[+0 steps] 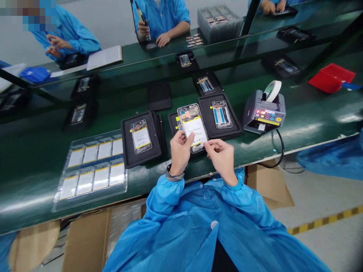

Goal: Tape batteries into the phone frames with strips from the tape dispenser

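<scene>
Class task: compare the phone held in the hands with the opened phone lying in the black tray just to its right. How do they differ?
The held phone, gripped by the left hand and right hand, is lifted and tilted, while the tray phone lies flat in the black tray. The held phone shows a white panel with a yellow strip; the tray phone shows blue strips instead. Both have open backs within a light rectangular frame.

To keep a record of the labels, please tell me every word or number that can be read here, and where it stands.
Nothing can be read for certain.
White label on the phone frame in the left hand: too small.
Tape dispenser display: red digits, too blurred.
Notebook: too small.
</scene>
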Demonstrator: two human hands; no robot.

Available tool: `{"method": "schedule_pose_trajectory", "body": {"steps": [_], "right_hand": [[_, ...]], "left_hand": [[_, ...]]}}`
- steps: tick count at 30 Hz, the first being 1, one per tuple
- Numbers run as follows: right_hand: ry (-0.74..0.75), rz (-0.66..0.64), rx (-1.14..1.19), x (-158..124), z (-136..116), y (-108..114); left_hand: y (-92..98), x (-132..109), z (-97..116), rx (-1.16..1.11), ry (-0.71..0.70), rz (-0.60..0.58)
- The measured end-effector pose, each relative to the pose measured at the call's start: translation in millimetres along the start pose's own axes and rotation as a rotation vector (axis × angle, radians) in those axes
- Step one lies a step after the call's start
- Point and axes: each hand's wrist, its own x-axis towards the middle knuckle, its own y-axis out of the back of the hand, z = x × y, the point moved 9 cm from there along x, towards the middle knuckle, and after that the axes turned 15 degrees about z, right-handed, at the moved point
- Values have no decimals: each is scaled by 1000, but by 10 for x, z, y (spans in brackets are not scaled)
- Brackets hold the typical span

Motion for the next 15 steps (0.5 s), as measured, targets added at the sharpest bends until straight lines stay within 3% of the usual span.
{"method": "schedule_pose_trajectory", "body": {"steps": [15], "right_hand": [[132, 45, -133, 0, -49, 0]], "left_hand": [[-24, -29, 86, -1, -53, -7]]}}
